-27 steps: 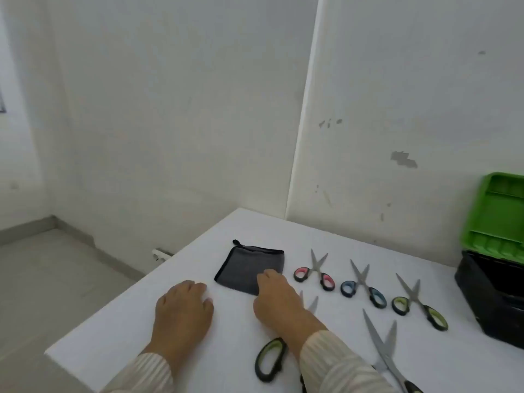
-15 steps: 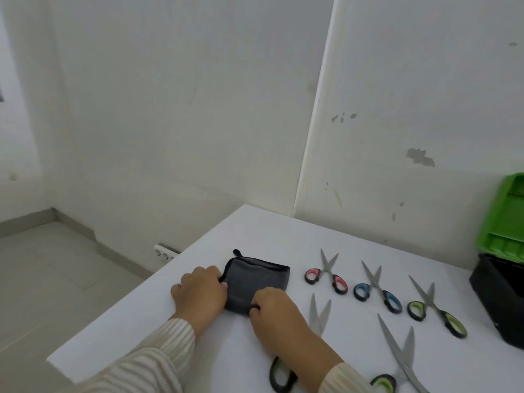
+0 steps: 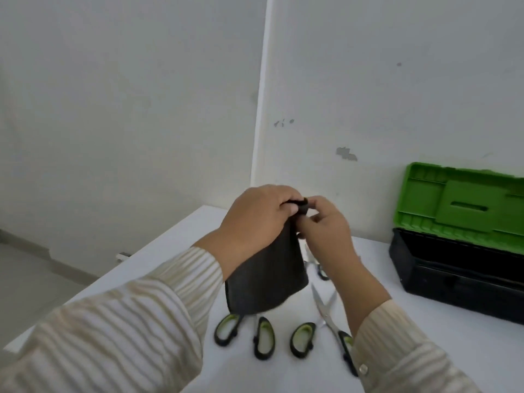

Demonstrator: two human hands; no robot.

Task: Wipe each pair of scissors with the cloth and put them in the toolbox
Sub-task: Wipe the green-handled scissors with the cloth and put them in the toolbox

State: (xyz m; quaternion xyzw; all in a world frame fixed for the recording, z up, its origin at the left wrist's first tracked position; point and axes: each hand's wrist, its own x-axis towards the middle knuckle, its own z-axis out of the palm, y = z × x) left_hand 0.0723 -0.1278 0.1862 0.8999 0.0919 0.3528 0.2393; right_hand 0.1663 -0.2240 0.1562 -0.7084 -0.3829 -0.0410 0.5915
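Both hands hold a dark grey cloth (image 3: 266, 279) up above the white table (image 3: 425, 350). My left hand (image 3: 255, 222) grips its top edge, and my right hand (image 3: 323, 225) pinches the same edge beside it. The cloth hangs down and hides part of what lies behind. Two large green-and-black scissors lie under it: one pair (image 3: 243, 333) on the left with its blades hidden, one pair (image 3: 320, 321) on the right with open blades. A smaller blue-handled pair (image 3: 319, 266) peeks out behind my right wrist. The black toolbox (image 3: 453, 273) stands open at the right, its green lid (image 3: 459, 205) raised.
The table sits in a corner of white walls, its left edge dropping to a grey floor. A wall socket (image 3: 122, 256) shows below that edge. My striped sleeves cover the near part of the table.
Both hands picked the cloth up off the table and raised it in front of me. The view has swung right, so the toolbox now shows more fully.
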